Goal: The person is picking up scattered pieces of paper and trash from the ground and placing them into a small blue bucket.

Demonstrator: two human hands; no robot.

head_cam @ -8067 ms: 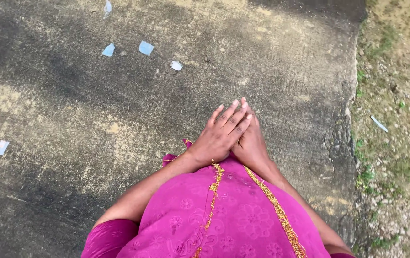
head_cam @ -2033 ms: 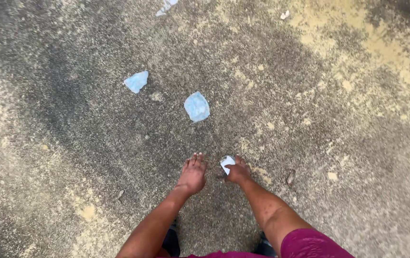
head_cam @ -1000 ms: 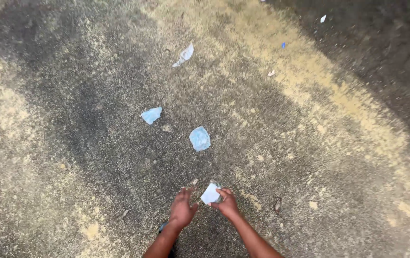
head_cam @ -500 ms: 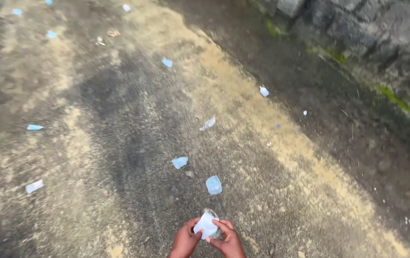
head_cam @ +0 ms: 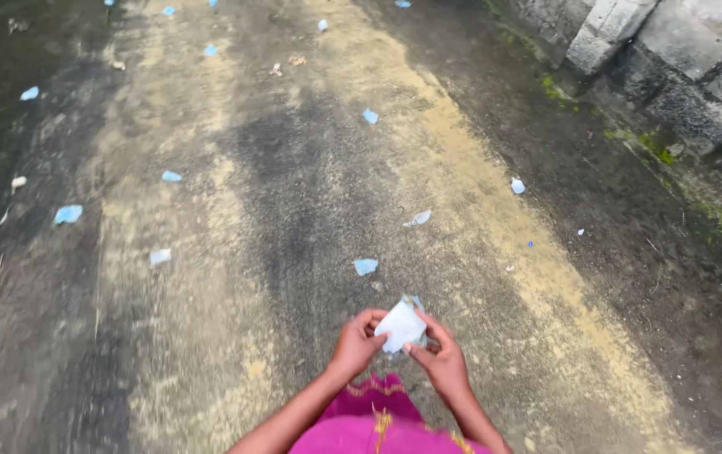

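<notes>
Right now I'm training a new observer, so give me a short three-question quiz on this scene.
1. True or false: both hands hold the white paper scrap.
2. Which lies nearest beyond the left hand and right hand? A) the light blue scrap B) a glass bottle C) a broom
3. On which side of the pavement does the stone wall run?

Key: 1 true; 2 A; 3 the right.

Matt paper scrap [head_cam: 400, 324], rough concrete [head_cam: 293, 185]
</notes>
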